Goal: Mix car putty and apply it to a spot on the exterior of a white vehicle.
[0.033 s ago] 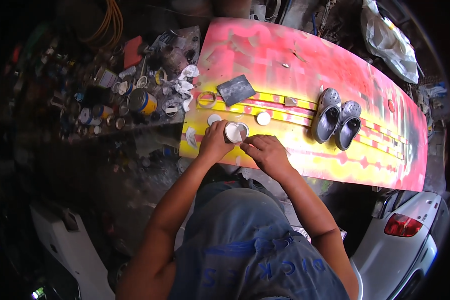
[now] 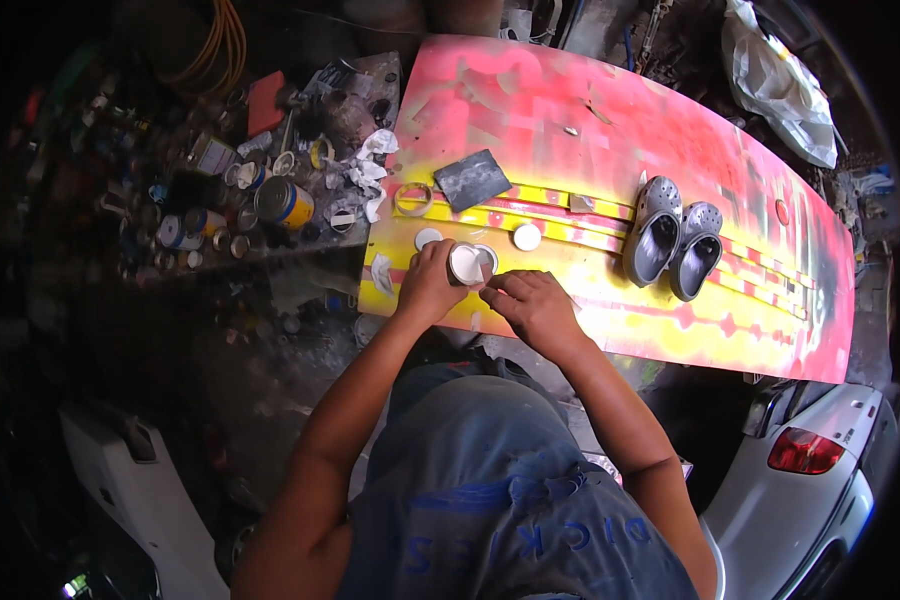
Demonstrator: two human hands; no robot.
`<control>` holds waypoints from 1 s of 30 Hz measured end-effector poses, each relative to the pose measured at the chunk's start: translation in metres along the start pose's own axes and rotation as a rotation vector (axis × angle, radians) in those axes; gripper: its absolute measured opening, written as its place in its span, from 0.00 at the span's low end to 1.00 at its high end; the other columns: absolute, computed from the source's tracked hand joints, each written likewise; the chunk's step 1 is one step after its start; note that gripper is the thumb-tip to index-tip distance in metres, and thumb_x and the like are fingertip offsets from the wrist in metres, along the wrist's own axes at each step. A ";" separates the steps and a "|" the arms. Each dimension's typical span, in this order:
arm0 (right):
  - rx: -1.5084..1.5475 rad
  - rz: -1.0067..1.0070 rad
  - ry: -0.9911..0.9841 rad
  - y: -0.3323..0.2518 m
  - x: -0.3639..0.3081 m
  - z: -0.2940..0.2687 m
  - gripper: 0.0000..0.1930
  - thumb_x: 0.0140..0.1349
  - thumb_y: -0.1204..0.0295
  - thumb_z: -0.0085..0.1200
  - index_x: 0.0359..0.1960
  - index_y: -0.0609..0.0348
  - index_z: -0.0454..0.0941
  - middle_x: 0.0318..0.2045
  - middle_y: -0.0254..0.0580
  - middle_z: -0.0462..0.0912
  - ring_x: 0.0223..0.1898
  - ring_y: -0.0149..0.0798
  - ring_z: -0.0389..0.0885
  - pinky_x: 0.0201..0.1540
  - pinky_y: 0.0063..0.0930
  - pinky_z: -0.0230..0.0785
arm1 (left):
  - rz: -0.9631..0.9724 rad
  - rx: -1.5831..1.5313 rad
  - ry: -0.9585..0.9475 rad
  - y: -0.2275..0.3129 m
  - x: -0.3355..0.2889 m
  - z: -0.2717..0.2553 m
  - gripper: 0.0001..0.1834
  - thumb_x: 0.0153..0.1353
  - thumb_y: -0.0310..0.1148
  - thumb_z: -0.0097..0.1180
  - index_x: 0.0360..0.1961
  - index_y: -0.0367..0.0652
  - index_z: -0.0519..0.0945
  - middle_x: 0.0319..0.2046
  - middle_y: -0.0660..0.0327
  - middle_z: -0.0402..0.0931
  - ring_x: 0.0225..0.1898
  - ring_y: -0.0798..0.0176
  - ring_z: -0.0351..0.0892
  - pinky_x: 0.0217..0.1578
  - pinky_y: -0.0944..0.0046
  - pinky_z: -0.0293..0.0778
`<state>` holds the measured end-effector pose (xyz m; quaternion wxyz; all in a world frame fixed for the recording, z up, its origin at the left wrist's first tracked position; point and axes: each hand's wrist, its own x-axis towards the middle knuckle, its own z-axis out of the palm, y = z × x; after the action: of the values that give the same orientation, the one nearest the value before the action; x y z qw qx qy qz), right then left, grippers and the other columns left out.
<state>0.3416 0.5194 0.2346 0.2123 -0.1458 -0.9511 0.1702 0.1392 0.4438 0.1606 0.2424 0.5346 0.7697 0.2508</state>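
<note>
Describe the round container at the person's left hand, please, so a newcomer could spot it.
On the big pink and yellow panel, go to the near edge, toward its left end. There the left hand grips a round container, with the right hand just to its right. Unlike the white disc back and to the right, it has a darker rim around its white inside.

The left arm [image 2: 345,415] and right arm [image 2: 630,425] converge forward, wrists [image 2: 415,315] at the near edge of the table [image 2: 660,330], toward its left corner. The left hand [image 2: 431,284] curls in a grip; the right hand [image 2: 538,310], palm down, fingers [image 2: 510,285] bent, angles inward close to it
</note>
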 end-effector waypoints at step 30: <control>-0.028 -0.044 -0.064 0.005 -0.003 0.000 0.14 0.55 0.73 0.54 0.44 0.53 0.83 0.45 0.38 0.83 0.48 0.43 0.82 0.51 0.36 0.74 | -0.033 0.053 0.038 0.007 -0.002 0.006 0.42 0.43 0.43 0.78 0.59 0.45 0.70 0.53 0.51 0.74 0.56 0.41 0.73 0.54 0.47 0.72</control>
<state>0.3450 0.5228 0.2319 0.1836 -0.1224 -0.9626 0.1570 0.1485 0.4447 0.1606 0.2177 0.5231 0.7893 0.2366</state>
